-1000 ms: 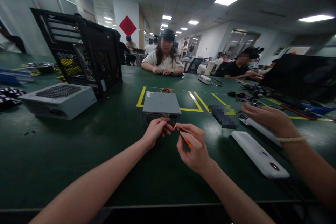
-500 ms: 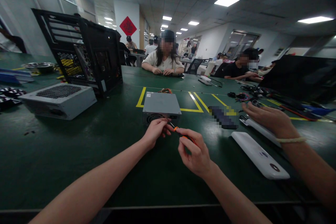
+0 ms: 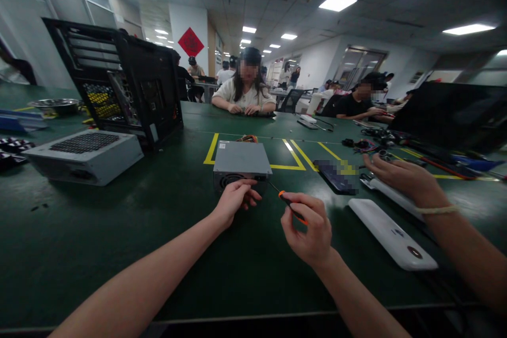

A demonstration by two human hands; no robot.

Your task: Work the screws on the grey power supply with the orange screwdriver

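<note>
A grey computer power supply (image 3: 241, 158) lies on the green table ahead of me, its fan grille facing me. My left hand (image 3: 236, 199) is at that front face, index finger stretched along it and the other fingers loosely curled and apart. Nothing shows in its grasp. In my right hand (image 3: 309, 224) is a black and orange screwdriver (image 3: 291, 205), pinched by the handle. Its thin shaft points up and left, with the tip close to the right front corner of the power supply. I cannot tell whether the tip touches.
A co-worker's hand (image 3: 407, 182) reaches in from the right above white devices (image 3: 390, 232). A dark blurred object (image 3: 336, 177) lies between. On the left stand a second power supply (image 3: 85, 158) and an open black computer case (image 3: 130, 84). Another person (image 3: 245, 90) sits opposite.
My right hand has drawn the screwdriver back to the right and slightly down, away from my left fingers. My left hand stays at the power supply's front.
</note>
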